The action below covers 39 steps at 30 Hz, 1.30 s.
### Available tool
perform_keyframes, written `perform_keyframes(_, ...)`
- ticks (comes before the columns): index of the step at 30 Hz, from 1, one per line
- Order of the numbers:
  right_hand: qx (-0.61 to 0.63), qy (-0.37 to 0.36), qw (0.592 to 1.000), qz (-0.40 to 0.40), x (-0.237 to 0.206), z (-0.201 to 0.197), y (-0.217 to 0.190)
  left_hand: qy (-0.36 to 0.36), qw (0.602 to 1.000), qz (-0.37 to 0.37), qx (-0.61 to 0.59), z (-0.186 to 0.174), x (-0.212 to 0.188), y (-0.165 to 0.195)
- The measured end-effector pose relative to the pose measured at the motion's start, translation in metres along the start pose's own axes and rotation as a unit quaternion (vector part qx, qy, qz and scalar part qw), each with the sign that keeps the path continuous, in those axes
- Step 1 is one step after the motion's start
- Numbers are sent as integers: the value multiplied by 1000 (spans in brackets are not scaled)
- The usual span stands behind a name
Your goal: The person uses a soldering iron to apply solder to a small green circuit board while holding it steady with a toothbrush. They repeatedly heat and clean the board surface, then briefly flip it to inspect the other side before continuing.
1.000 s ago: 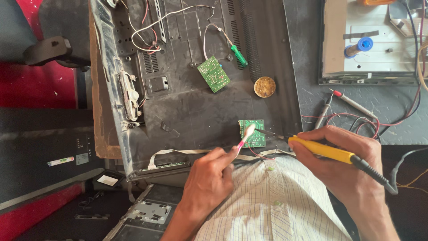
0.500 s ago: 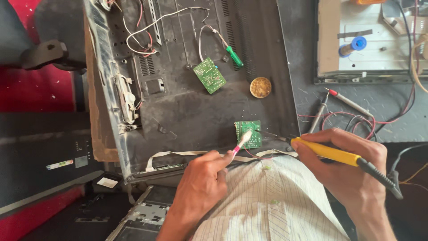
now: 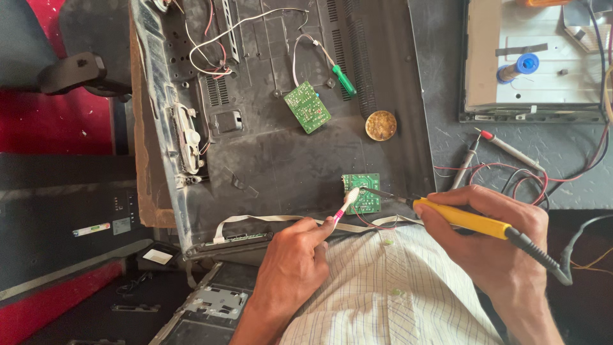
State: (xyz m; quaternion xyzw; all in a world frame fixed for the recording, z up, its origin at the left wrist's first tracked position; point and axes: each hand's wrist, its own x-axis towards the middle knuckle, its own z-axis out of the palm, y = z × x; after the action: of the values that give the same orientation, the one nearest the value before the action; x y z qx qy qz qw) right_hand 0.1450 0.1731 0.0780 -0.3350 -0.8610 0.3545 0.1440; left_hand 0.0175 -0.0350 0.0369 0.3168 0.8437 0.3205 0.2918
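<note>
Board: small, green, flat on the dark back panel near its lower edge, just above the shirt; tip of the iron and head of the brush both on it
Left hand: clenched on a pink-handled toothbrush; bristles at the board's left edge; handle slanting up and right from the fingers
Right hand: grasping a yellow soldering iron like a pen; dark tip reaching left onto the board; black cord trailing off to the lower right
Second board: green, larger, tilted, well above the first; white wires running up from it
Screwdriver: green handle, just right of the second board, lying on the panel
Tin: round, brownish inside, right of the second board, near the panel's right edge
Probes: one red-tipped, one dark, on the grey table right of the panel; red and black leads looping beside the right hand
Ribbon cable: pale, flat, along the panel's lower edge, by the left hand
Tray: top right, pale, holding a blue spool
Left of panel: red surface; black casing below it
</note>
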Motion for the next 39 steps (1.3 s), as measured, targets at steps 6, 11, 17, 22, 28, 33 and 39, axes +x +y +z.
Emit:
perform_keyframes(6, 6, -1, 999, 35, 0, 0, -1, -3, 1000, -11, -1, 1, 1, 1)
perform_keyframes(11, 9, -10, 999, 36, 3, -1, 4, 0, 1000, -6, -1, 1, 2, 1)
perform_keyframes(17, 14, -28, 999, 5, 7, -1, 9, 31, 999, 31, -10, 3, 5, -1)
perform_keyframes(22, -1, -23, 1000, 19, 2, -4, 7, -22, 996, 79, 33, 6, 11, 1)
perform_keyframes(28, -23, 2, 999, 49, -2, -13, 1, -49, 995, 84, 20, -9, 3, 9)
perform_keyframes(33, -27, 9, 999, 41, 1, -16, -2, -62, 996, 54, 29, -10, 12, 11)
perform_keyframes(39, -14, 22, 998, 63, -2, -16, 5, -27, 995, 96, 3, -11, 2, 1)
